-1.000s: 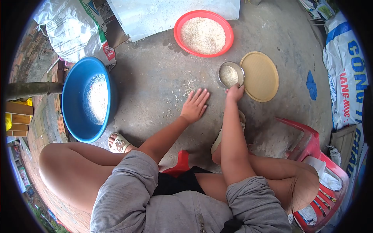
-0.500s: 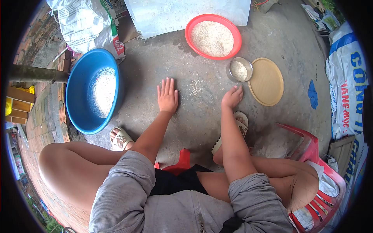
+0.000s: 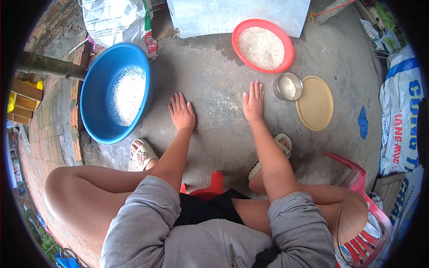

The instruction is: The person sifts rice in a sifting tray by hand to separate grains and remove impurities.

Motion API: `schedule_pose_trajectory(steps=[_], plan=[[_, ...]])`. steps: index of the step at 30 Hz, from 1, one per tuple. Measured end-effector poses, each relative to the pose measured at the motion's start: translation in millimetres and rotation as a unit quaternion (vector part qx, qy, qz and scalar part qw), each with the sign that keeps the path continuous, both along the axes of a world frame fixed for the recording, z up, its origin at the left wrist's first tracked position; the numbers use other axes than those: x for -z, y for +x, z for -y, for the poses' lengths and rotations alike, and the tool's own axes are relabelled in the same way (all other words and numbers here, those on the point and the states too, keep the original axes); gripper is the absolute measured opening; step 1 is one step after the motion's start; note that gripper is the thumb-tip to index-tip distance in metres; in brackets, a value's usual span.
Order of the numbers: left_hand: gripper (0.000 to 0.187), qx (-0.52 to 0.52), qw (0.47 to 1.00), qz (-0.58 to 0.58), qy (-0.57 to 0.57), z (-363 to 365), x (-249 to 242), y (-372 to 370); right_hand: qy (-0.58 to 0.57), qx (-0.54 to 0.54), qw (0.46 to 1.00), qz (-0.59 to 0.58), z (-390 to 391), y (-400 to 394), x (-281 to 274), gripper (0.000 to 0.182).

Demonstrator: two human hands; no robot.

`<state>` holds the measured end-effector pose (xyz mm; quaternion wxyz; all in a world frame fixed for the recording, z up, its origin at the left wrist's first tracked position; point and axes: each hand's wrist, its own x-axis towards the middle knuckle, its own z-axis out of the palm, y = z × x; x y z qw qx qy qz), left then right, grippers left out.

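My left hand (image 3: pixel 183 112) is flat, palm down, over the concrete floor with its fingers spread. My right hand (image 3: pixel 254 103) is also stretched out palm down, holding nothing. Between the two hands lie scattered grains (image 3: pixel 227 106) that look like rice. A steel bowl (image 3: pixel 282 95) with some grains in it stands just right of my right hand. Beyond that hand is a red basin (image 3: pixel 289 57) holding many pale grains. To the left of my left hand, a large blue basin (image 3: pixel 96 96) contains a white heap of grains.
A round tan tray (image 3: pixel 315 102) lies right of the steel bowl. White sacks stand at the upper left (image 3: pixel 116 22) and right edge (image 3: pixel 395 116). A metal sheet (image 3: pixel 237 11) is at the back. A red plastic chair (image 3: pixel 357 172) is at right, a blue scrap (image 3: pixel 363 123) nearby.
My right hand has moved left, away from the steel bowl, and its bent fingers are now straight. My left hand has shifted slightly left. The camera view has turned a little.
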<state>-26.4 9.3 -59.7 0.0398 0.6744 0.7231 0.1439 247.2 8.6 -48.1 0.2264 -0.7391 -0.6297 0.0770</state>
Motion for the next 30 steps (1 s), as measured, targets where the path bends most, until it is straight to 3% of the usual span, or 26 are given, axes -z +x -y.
schedule_pose_trajectory(steps=[4,8,10,12,16,19,21,24,26,28,30], plan=[[0.056,0.032,0.999,-0.012,-0.012,10,-3,17,-0.054,0.017,0.998,0.001,-23,23,11,0.058],[0.059,0.253,0.966,0.028,-0.05,38,-20,70,-0.014,-0.182,0.983,0.007,-8,-18,4,0.058],[0.058,0.291,0.94,0.173,-0.04,42,-19,80,-0.041,-0.273,0.954,-0.114,-1,-37,0,0.055],[0.057,0.249,0.956,0.154,-0.03,33,-20,68,-0.023,-0.263,0.956,-0.126,-6,-40,-6,0.053],[0.056,0.063,0.988,0.132,0.048,-12,-13,23,-0.012,-0.126,0.992,-0.001,-40,-10,-3,0.056],[0.056,0.027,0.989,0.137,0.052,-55,-5,-7,-0.073,-0.133,0.988,0.009,-45,-7,-4,0.057],[0.055,0.018,0.988,0.147,0.04,-76,-1,-12,-0.055,-0.219,0.974,0.032,-30,-25,-4,0.056],[0.055,0.076,0.992,0.105,0.006,-90,3,-6,-0.057,-0.317,0.946,-0.039,0,-53,-6,0.056],[0.056,0.145,0.989,0.027,-0.018,-91,-2,11,-0.05,-0.323,0.941,-0.093,12,-61,-11,0.056],[0.057,0.196,0.98,0.018,-0.021,-84,-3,31,-0.041,-0.326,0.933,-0.146,16,-54,-11,0.055],[0.059,0.368,0.929,0.044,-0.017,-61,-8,52,0.029,-0.15,0.984,-0.096,14,-35,-11,0.055]])
